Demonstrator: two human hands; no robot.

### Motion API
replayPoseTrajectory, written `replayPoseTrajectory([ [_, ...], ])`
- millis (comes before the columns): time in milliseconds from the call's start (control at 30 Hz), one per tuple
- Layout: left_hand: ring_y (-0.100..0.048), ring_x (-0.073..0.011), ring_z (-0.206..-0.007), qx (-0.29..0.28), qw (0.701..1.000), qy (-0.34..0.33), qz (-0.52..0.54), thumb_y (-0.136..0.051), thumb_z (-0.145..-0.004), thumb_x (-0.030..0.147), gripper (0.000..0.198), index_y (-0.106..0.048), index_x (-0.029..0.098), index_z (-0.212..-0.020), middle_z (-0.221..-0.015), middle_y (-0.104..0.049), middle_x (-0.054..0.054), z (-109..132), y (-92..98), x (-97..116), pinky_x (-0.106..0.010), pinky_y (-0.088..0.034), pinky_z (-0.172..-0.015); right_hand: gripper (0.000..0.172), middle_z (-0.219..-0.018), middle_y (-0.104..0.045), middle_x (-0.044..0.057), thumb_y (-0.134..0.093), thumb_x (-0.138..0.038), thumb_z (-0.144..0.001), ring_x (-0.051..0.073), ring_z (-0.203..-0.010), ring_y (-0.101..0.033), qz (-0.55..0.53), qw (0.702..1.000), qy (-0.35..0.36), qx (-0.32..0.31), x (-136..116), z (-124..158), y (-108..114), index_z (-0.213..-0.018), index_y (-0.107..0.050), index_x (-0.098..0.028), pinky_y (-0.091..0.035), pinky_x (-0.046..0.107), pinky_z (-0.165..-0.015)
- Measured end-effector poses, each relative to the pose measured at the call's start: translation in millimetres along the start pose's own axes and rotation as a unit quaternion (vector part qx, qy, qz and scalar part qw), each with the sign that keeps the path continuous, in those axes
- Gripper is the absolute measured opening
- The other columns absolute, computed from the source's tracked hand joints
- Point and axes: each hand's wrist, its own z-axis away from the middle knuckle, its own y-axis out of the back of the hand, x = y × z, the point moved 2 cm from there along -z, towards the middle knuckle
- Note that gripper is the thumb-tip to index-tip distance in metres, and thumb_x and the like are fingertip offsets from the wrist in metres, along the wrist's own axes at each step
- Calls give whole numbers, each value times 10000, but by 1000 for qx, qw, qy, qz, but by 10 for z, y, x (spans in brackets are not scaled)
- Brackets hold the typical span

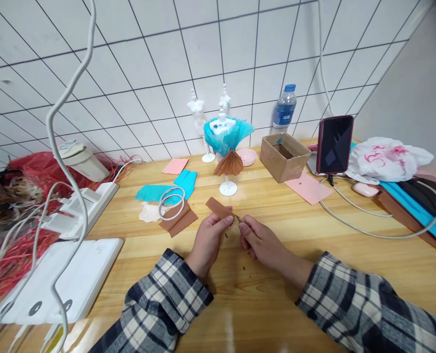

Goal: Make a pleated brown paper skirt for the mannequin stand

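Before you spreads a glossy, wood-grained tabletop, dotted with brown scraps below centre. At lower left lies a white slab; its round dark marks are too small to read. At centre, your left hand pinches a brown paper strip; your right hand grips a small metal tool, mostly hidden, its tip at the strip's right end. Beyond stands a dress form in blue and brown ruffles. Upper right of centre, a bottle wears a blue label with white characters, not surely legible. A dark-jointed white tile wall fills the top.
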Motion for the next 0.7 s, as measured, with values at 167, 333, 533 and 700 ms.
replayPoseTrajectory([
  [167,-589,-153,-774,4,1000,9,-8,-773,-678,248,333,-702,144,-986,-780,-679,-5,5,-8,1,-291,-421,-804,349,-623,-499,-42,-296,-498,-982,119,-519,-473,-2,1000,4,4,-22,12,3,-779,-394,-232,-375,248,-509],
  [333,-574,-152,-770,2,1000,8,-13,-771,-680,252,351,-697,148,-1007,-775,-668,-3,-3,6,-11,-286,-412,-798,384,-648,-518,-36,-273,-529,-982,115,-526,-476,-5,1000,6,5,2,11,1,-779,-401,-229,-380,245,-510],
  [533,-570,-151,-804,-4,1000,7,-13,-764,-700,256,357,-692,144,-1032,-806,-665,-9,-7,15,-24,-283,-412,-808,394,-630,-507,-36,-278,-534,-979,121,-535,-476,0,1000,4,6,-11,18,3,-763,-403,-230,-374,247,-515],
  [700,-574,-157,-827,-16,1000,8,-22,-759,-716,268,382,-679,142,-1068,-828,-666,-19,-25,40,-41,-290,-413,-825,398,-631,-509,-34,-277,-516,-985,130,-560,-482,7,1000,5,12,-37,22,13,-747,-412,-227,-376,256,-546],
])
